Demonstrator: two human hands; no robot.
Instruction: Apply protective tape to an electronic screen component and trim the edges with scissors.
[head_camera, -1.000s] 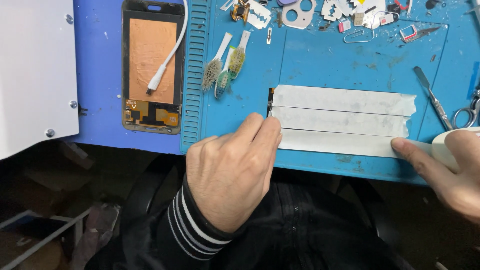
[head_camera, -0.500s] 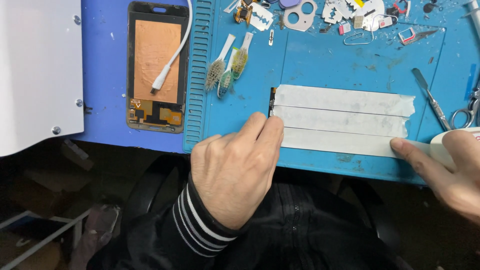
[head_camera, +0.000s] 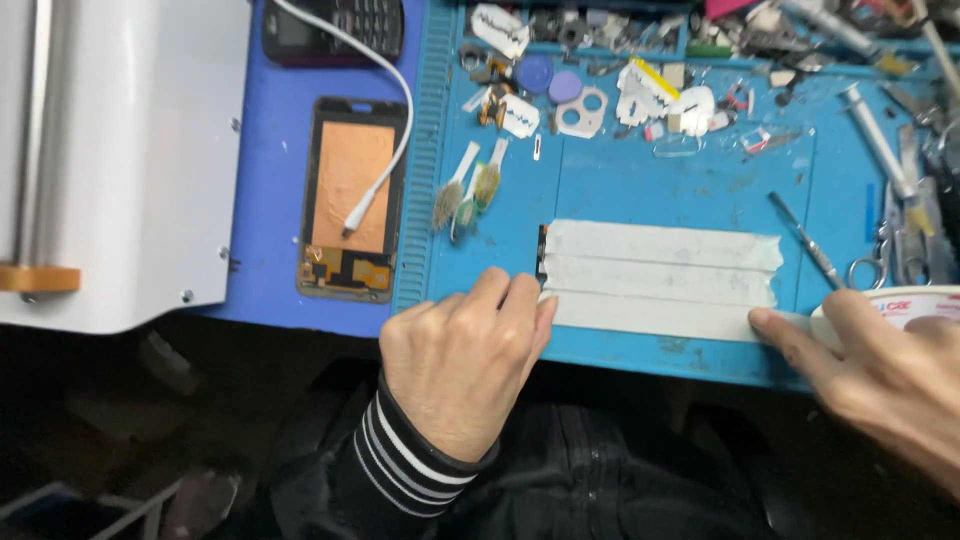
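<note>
Three strips of white masking tape (head_camera: 660, 278) lie side by side on a blue work mat (head_camera: 650, 180), over a dark flat part whose end (head_camera: 541, 252) shows at the left. My left hand (head_camera: 462, 355) presses its fingertips on the left end of the lowest strip. My right hand (head_camera: 880, 375) grips a roll of white tape (head_camera: 905, 305) at the mat's right front edge, with the forefinger pressing down the strip's right end.
A phone frame with a copper-coloured back (head_camera: 350, 195) and a white cable (head_camera: 385, 130) lie left of the mat. A white machine (head_camera: 120, 150) stands at far left. Small brushes (head_camera: 465, 195), tweezers (head_camera: 805, 240), scissors (head_camera: 880, 260) and several small parts crowd the mat's far and right sides.
The view has shifted, so everything sits lower in the frame. Both hands stay on the ends of the lowest tape strip.
</note>
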